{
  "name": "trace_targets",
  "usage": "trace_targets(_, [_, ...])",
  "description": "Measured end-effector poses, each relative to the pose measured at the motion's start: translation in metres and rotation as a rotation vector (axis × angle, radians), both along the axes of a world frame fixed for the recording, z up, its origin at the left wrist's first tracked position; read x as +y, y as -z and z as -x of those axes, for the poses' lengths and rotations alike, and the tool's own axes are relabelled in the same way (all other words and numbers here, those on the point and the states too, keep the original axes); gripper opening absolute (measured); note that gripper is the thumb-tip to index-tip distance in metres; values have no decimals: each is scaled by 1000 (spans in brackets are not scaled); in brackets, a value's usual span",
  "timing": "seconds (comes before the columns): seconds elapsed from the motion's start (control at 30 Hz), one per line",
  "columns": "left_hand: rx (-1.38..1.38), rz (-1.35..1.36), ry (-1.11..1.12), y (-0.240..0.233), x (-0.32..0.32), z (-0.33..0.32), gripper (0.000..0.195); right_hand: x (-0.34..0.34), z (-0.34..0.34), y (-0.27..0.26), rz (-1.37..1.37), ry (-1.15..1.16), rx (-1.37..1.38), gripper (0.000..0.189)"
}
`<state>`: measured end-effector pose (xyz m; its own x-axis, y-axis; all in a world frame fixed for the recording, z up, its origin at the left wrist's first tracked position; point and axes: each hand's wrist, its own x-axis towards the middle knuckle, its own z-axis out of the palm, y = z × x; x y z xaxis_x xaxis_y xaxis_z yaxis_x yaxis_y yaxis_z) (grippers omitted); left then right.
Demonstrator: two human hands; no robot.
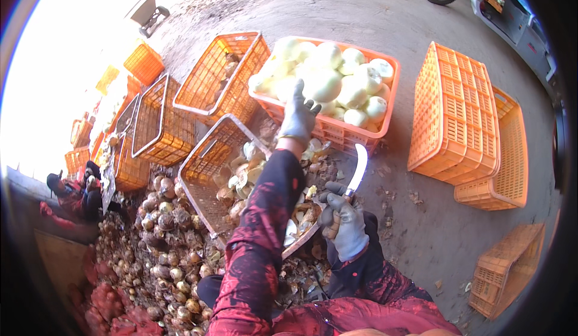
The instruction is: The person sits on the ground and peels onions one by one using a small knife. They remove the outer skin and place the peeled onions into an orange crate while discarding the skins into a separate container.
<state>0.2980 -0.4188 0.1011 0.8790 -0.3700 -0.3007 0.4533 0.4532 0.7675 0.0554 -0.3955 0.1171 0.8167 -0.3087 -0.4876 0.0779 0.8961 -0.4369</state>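
Observation:
My left hand [298, 114], in a grey-coated glove, reaches to the near edge of an orange plastic crate [390, 110] heaped with peeled white onions [354, 90]. Its fingers are apart and nothing shows in them; a large peeled onion [323, 85] lies just beyond the fingertips. My right hand [345, 227], also gloved, is closed around the handle of a curved knife [360, 169], whose blade points up. Below my left forearm stands a tilted crate [196, 196] with onion skins and trimmings [244, 173] in it.
Unpeeled onions [167, 227] are heaped at lower left, by red mesh sacks [108, 304]. More orange crates stand at left [226, 74] and right [456, 114]. A person [72, 193] sits at far left. A three-wheeled vehicle [510, 15] and a cart [149, 13] are farther off.

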Motion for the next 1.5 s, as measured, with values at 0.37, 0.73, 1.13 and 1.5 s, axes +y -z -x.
trace_targets(0.37, [-254,213,-444,19,411,200,29,68,0,16,778,-559,-23,29])
trace_targets(0.73, [343,-60,-1732,119,591,535,21,255,-25,50,1459,-1424,-349,13])
trace_targets(1.13, [651,48,-1506,189,507,417,29,510,-165,289,1325,-1680,-180,28])
trace_targets(1.5, [704,186,-1493,243,504,431,35,557,-208,327,645,-1969,132,42])
